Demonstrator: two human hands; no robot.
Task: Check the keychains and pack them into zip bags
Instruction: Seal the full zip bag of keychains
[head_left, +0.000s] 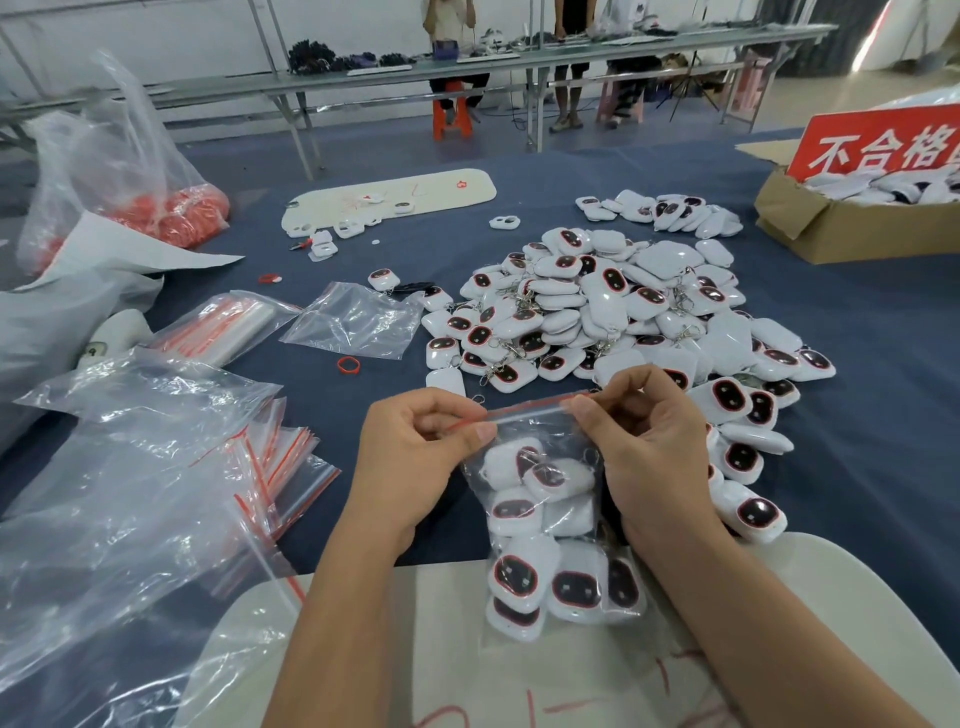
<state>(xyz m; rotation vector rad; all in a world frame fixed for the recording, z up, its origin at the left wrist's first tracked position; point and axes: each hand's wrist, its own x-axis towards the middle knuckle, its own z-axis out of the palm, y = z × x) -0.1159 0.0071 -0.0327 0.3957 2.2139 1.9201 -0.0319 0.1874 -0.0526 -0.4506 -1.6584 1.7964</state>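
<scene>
Left hand (415, 457) and right hand (639, 441) raised close together, fingers (597, 410) pinching

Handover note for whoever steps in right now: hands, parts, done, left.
Left hand pinches the left end of the zip bag at its red seal strip; right hand pinches the right end. The bag hangs between them over the near white board, filled with white keychains.
Done: this bag is loaded. Whether the seal is fully pressed shut cannot be told.
Left: finish the seal, set the bag aside, then work through the loose keychain pile on the blue table.
Empty zip bags lie at left. Cardboard box with the red sign sits far right.
</scene>
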